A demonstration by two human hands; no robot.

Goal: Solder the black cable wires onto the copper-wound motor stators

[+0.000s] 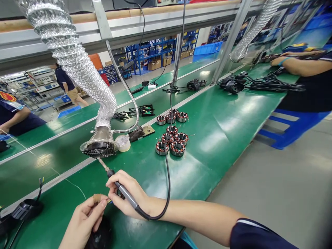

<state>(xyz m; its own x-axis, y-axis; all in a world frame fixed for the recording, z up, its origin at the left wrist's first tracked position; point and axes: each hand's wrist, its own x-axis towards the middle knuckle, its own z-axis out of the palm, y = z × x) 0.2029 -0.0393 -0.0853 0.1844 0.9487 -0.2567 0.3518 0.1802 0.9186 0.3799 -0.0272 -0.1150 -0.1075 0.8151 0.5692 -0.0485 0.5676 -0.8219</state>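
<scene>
My right hand (129, 197) is closed around a soldering iron (121, 189), its tip pointing up and left toward a fume extractor nozzle (100, 147); the iron's black cord (168, 162) loops over my wrist. My left hand (84, 219) is closed, pinching a small tan piece with thin wires (98, 198) right beside the right hand's fingers. A black round part (100, 237) lies under my left hand on the green bench (212, 135).
Several copper-wound stator coils (171, 140) sit mid-bench, more (172, 117) behind them. A silver flexible duct (77, 58) rises from the nozzle, a tape roll (123, 142) beside it. Black cable bundles (259, 83) lie far right near a co-worker's arm (298, 64). Another person's sleeve (15, 114) is at left.
</scene>
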